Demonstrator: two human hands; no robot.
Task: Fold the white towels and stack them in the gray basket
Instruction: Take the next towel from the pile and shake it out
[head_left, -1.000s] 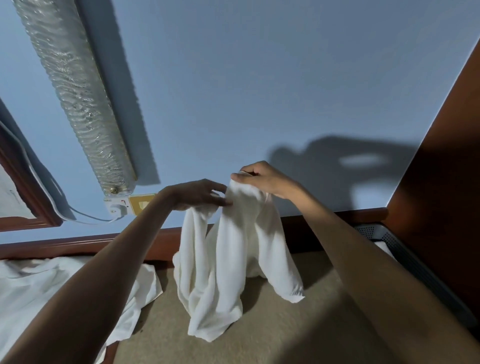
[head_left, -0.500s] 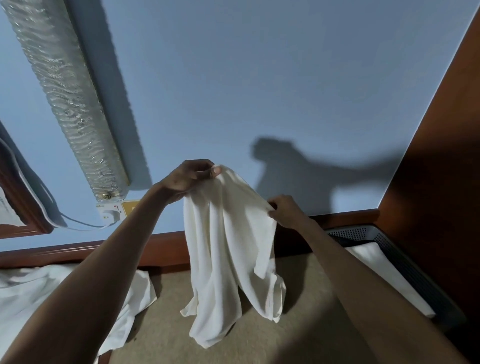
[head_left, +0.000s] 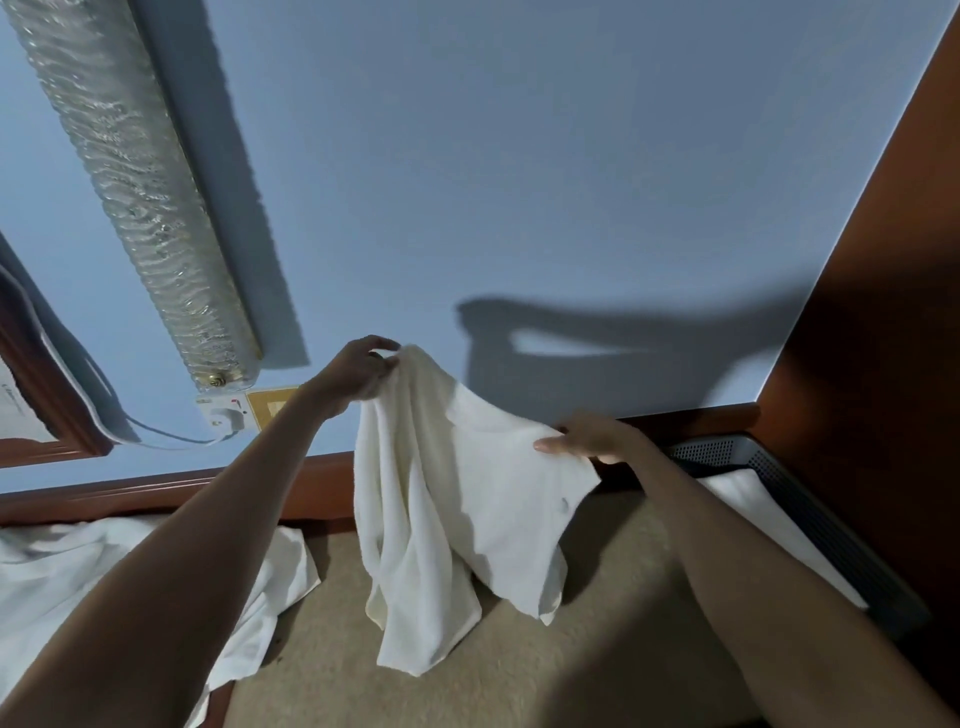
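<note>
A white towel (head_left: 447, 499) hangs in the air over the beige carpet, its lower end drooping in folds. My left hand (head_left: 358, 374) pinches its top corner, held high. My right hand (head_left: 592, 439) grips the towel's upper edge farther right and lower, so the top edge slopes down to the right. The gray basket (head_left: 810, 519) stands at the right by the wooden panel, with a folded white towel (head_left: 753, 525) lying inside it. More white towels (head_left: 104, 587) lie in a heap on the floor at the left.
A blue wall with a wooden skirting board (head_left: 156, 488) runs behind. A silver flexible duct (head_left: 130, 176) descends to a wall socket (head_left: 228, 415) with a white cable. A dark wooden panel (head_left: 883, 364) closes the right side. Beige carpet (head_left: 571, 665) lies below.
My right hand has slid along the towel's top edge to the right, spreading the towel wider. My left hand keeps its pinch on the corner, held high.
</note>
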